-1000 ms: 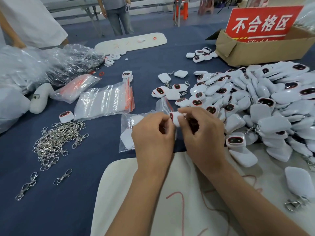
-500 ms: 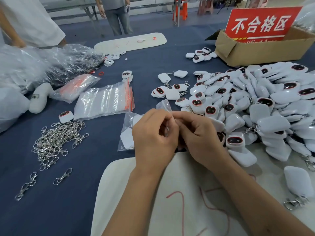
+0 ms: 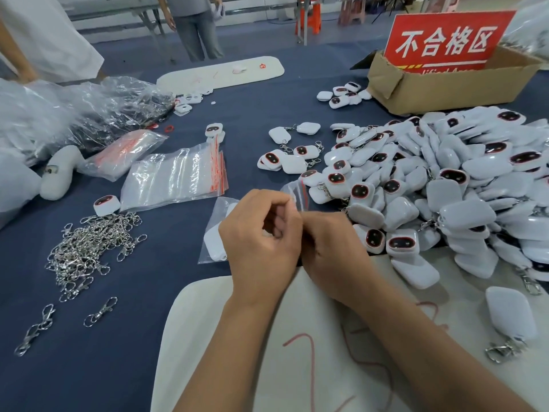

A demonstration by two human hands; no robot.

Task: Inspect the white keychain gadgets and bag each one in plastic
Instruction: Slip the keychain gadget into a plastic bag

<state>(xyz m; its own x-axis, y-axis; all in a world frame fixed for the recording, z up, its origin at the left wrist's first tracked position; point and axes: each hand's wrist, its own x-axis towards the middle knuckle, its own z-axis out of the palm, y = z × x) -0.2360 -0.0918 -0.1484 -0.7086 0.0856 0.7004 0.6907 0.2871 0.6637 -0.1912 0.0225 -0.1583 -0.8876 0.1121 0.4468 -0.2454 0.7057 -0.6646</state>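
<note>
White keychain gadgets point(image 3: 445, 185) heap on a blue table point(image 3: 148, 292) beside a cardboard box point(image 3: 445, 87).

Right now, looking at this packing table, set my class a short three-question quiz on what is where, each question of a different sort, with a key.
1. True or false: the pile of loose metal clasps lies to the right of the person's hands.
2. Multiple choice: where does the red sign stand? A) in the cardboard box B) on the stack of empty plastic bags C) on the heap of white gadgets
3. Fill in: the left hand and right hand meet at a small clear ____ with a red strip.

Key: 1 false, they lie to the left; 2 A; 3 bag.
</note>
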